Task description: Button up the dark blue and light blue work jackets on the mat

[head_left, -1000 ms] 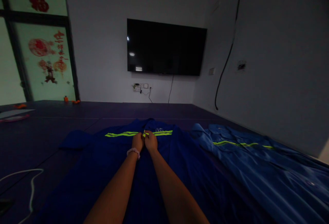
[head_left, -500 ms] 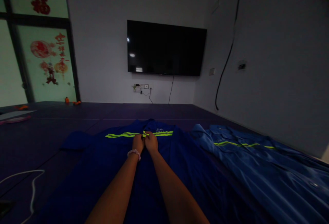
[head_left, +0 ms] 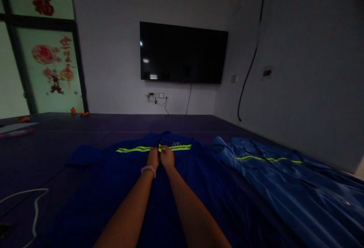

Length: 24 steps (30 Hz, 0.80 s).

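A dark blue work jacket (head_left: 119, 179) lies spread out before me, its collar at the far end and a yellow-green reflective stripe across the chest. A small white logo shows above the stripe on the right. My left hand (head_left: 152, 158), with a pink band on its wrist, is closed on the front edge at the stripe. Right beside it, my right hand (head_left: 167, 157) pinches the same front opening, with a bit of stripe raised at the fingertips. Whatever fastener lies between the fingers is hidden.
A lighter blue work jacket (head_left: 261, 176) with a similar stripe lies to the right, near the wall. On the left a white cable (head_left: 36, 206) curls over the dark floor. Small orange objects (head_left: 84, 114) sit by the door. A television (head_left: 183, 54) hangs ahead.
Both hands stay at the jacket's front stripe, with only a very slight shift of the fingers. The whole view has drifted a little.
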Tool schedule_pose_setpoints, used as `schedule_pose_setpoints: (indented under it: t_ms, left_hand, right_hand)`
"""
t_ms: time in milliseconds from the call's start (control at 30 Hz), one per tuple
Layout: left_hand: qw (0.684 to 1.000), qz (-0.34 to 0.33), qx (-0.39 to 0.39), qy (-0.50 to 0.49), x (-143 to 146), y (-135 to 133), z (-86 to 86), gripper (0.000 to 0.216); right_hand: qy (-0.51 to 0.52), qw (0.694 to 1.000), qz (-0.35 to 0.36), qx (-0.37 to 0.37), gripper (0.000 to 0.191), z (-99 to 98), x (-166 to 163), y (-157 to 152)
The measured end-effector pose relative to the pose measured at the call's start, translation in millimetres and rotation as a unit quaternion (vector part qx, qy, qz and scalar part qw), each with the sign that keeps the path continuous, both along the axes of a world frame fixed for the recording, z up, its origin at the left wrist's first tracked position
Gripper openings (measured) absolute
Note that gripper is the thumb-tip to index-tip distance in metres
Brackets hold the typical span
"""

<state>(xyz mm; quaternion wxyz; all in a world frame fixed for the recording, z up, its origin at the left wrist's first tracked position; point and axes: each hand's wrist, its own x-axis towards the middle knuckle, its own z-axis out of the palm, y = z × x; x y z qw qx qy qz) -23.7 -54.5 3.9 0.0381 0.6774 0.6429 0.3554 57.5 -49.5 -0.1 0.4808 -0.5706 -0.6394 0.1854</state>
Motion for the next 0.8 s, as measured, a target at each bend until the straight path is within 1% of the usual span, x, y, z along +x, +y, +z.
schedule_pose_setpoints:
  t_ms: [367, 600, 800]
  left_hand:
    - [0.999, -0.026, -0.006, 0.034, -2.1, 3.9, 2.4, 0.025]
    - [1.000, -0.001, -0.005, 0.031, -3.7, 1.1, 1.4, 0.021]
    - [0.999, -0.008, -0.014, 0.036, -4.5, 1.4, 2.4, 0.022]
  right_hand:
    - [0.000, 1.000, 0.007, 0.000, 0.030, 1.0, -0.7, 1.3]
    - [0.000, 1.000, 0.003, -0.002, 0.029, 1.0, -0.8, 1.0]
    - [-0.001, 1.000, 0.002, 0.002, 0.028, 2.2, -0.5, 0.7]
